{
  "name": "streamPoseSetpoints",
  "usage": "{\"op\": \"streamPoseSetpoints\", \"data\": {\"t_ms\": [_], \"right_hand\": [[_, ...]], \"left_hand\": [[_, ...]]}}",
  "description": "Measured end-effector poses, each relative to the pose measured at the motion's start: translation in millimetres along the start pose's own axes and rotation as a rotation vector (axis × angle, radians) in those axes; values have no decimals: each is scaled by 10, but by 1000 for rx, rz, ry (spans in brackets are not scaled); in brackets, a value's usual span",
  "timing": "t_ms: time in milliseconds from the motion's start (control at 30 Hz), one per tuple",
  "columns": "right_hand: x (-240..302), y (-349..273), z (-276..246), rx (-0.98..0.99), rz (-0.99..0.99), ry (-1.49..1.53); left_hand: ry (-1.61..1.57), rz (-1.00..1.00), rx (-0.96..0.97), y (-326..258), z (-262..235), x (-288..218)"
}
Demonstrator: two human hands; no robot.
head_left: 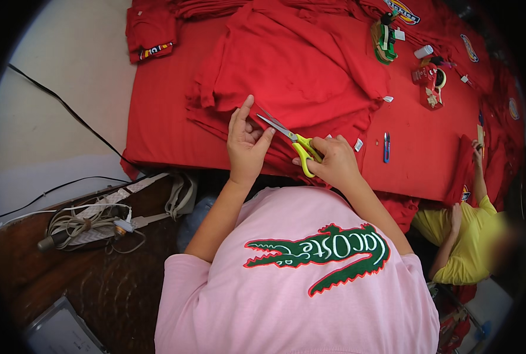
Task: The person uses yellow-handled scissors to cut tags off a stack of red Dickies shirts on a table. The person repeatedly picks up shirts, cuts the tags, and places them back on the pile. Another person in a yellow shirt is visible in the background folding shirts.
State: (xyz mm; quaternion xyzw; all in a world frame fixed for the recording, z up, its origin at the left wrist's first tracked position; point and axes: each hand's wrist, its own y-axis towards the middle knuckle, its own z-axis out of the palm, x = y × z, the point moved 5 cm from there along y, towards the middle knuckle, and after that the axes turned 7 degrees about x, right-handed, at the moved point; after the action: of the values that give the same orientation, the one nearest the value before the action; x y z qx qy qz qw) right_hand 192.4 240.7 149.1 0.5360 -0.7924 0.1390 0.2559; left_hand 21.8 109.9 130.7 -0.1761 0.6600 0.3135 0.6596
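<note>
Scissors [295, 144] with yellow-green handles sit gripped in the right hand [334, 162], blades parted and pointing at the left hand [246, 141], which pinches the edge of a folded red garment [298, 71] on the red-covered table [157, 130]. With fingertips just beside the blades, a slip could likely nick them or the cloth.

The right hand [334, 162] grips yellow-handled scissors [289, 141], blades open, pointing at the left hand [245, 141]. The left hand pinches red cloth [298, 76] near the table's [157, 130] front edge.
</note>
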Motion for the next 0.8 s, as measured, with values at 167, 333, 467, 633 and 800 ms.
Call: {"op": "streamPoseSetpoints", "data": {"t_ms": [167,333,467,633,800], "right_hand": [[49,92,0,15,18,-16],[-117,64,173,59,96,45],[-9,88,135,83,85,65],[108,171,57,36,32,48],[7,192,137,52,57,45]], "left_hand": [[-62,16,30,-18,-16,1],[-55,52,-2,0,-77,23],[86,55,-51,4,-284,271],[-38,3,-44,22,-138,-1],[-106,16,-3,68,-154,-29]]}}
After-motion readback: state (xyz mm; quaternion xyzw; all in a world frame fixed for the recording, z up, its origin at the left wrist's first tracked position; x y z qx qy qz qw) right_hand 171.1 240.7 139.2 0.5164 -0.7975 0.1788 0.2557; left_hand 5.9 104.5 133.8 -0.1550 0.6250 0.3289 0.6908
